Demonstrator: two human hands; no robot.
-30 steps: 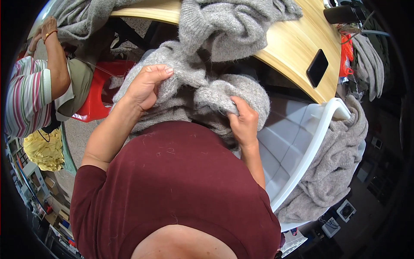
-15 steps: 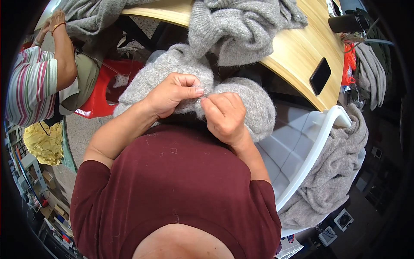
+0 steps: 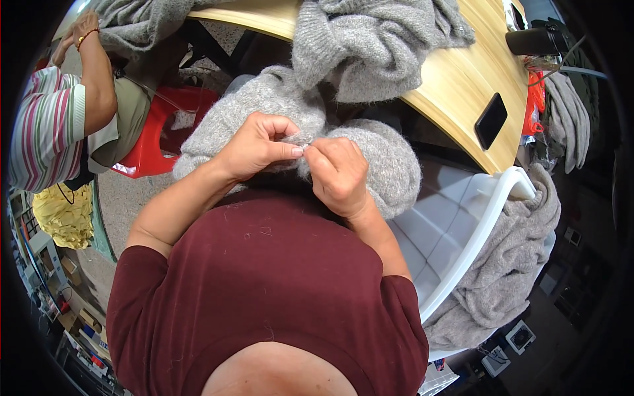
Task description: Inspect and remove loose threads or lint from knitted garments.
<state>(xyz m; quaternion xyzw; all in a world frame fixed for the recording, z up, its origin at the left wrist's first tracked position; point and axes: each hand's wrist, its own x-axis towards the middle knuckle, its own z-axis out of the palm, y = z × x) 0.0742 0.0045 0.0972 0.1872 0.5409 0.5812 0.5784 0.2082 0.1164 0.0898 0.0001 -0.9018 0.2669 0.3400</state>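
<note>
A grey fuzzy knit garment [image 3: 254, 102] lies bunched across my lap, spreading to both sides of my hands. Thumb and fingers of my left hand [image 3: 257, 145] pinch a small part of the knit. Close against that thumb, my right hand [image 3: 338, 173] is closed on the same spot, its fingertips pressed together. Whatever tiny bit sits between the fingertips is too small to make out. Another heap of grey knitwear [image 3: 370, 53] rests on the table edge just beyond the garment.
The wooden table [image 3: 456, 79] holds a black phone [image 3: 491, 121] and a black bottle [image 3: 536, 41]. At my right stands a white plastic bin [image 3: 479, 254] with grey knitwear [image 3: 495, 284] over its side. To the left, a person in a striped shirt [image 3: 49, 135] sits near a red stool [image 3: 148, 142].
Both hands have shifted slightly left, still meeting at the knit. My right hand's fingertips now sit closer to the left thumb.
</note>
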